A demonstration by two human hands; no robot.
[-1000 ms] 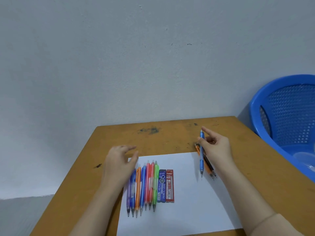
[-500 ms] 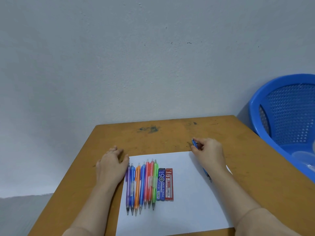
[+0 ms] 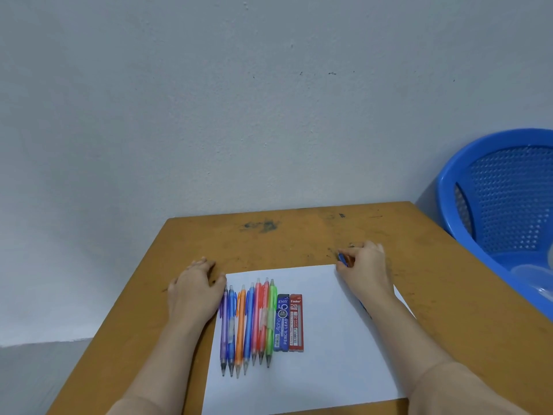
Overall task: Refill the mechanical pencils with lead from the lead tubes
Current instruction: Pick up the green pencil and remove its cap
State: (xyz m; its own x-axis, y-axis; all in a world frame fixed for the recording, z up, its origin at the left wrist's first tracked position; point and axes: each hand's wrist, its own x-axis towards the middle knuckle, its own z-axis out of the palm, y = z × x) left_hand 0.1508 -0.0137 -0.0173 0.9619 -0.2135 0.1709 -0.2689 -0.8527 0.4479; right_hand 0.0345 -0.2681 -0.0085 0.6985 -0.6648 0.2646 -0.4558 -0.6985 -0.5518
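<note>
my right hand, right of centre in the frame, has its fingers curled round a blue pencil. only the cap end pokes out past my knuckles, by the upper right corner of the paper; prob. its tip shows under my wrist, hard to tell. my left hand lies loose, holding nothing, at the paper's left edge, just beside the purple pencil. that starts a row of seven pencils lower centre, w/ the blue lead tube and red lead tube touching its right side. progress: i'd say barely begun, no pencil or tube looks opened, and both tubes lie well apart from my right fingers, below and left of them.
</note>
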